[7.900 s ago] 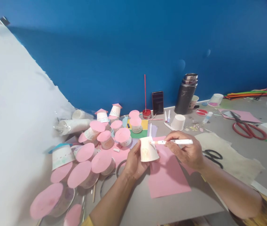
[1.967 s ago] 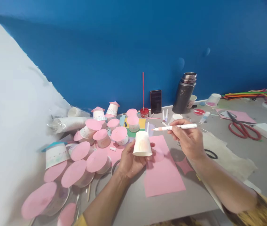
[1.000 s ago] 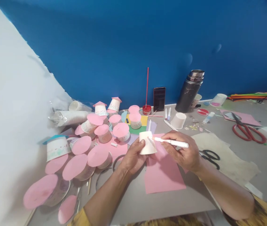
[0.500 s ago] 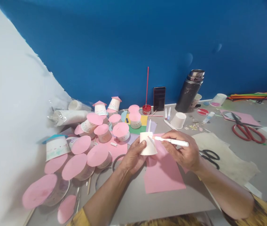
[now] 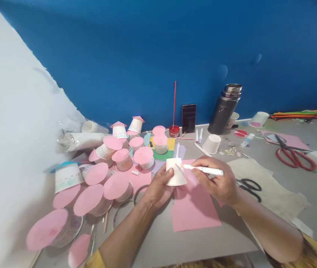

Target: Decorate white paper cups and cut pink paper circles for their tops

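A plain white paper cup (image 5: 177, 176), upside down, is gripped by my left hand (image 5: 160, 186), thumb on its front side. My right hand (image 5: 217, 178) pinches a white marker pen (image 5: 207, 170), whose tip points left and meets or nearly meets the cup's upper right side. Any mark at the tip is too small to make out. Under both hands lies a sheet of pink paper (image 5: 194, 212). Left of my left hand stand several decorated paper cups (image 5: 124, 163) topped with pink paper discs (image 5: 116, 185).
Behind my hands are another upturned cup (image 5: 212, 144), a phone (image 5: 189, 118) against the blue wall, and a dark flask (image 5: 224, 113). Black-handled scissors (image 5: 250, 185) lie by my right wrist, red-handled scissors (image 5: 294, 156) farther right. Stacked cups in plastic (image 5: 84, 141) lie at the left.
Both hands keep nearly the same pose, the marker still at the cup's side. The whole view has shifted very slightly.
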### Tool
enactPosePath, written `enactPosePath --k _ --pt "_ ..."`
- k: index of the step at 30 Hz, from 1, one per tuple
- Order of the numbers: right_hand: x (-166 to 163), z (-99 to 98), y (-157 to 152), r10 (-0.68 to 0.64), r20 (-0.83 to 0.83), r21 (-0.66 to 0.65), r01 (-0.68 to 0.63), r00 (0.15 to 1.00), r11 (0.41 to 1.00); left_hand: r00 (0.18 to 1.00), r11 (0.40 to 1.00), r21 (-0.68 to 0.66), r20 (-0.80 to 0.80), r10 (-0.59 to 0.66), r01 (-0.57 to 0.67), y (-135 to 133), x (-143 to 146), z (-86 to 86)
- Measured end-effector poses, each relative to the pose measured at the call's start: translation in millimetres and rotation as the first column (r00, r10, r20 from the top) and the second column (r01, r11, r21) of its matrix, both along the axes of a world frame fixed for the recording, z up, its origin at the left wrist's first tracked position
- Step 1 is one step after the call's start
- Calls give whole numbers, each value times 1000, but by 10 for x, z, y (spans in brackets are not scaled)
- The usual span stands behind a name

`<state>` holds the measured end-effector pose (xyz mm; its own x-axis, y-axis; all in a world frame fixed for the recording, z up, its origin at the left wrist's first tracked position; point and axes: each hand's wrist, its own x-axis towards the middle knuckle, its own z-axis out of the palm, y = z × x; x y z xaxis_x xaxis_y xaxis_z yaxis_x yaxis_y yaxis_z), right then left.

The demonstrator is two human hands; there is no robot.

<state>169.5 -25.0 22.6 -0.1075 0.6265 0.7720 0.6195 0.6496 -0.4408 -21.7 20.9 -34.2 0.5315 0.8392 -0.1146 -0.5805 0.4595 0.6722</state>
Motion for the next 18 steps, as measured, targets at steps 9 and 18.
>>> enactPosePath --k 9,18 --pt "13 -30 21 -32 -2 36 32 999 999 1000 999 32 -22 -20 20 -10 -5 -9" --pt "21 -10 7 7 -1 19 -7 1000 1000 1000 1000 10 -17 -6 6 -9 3 -4"
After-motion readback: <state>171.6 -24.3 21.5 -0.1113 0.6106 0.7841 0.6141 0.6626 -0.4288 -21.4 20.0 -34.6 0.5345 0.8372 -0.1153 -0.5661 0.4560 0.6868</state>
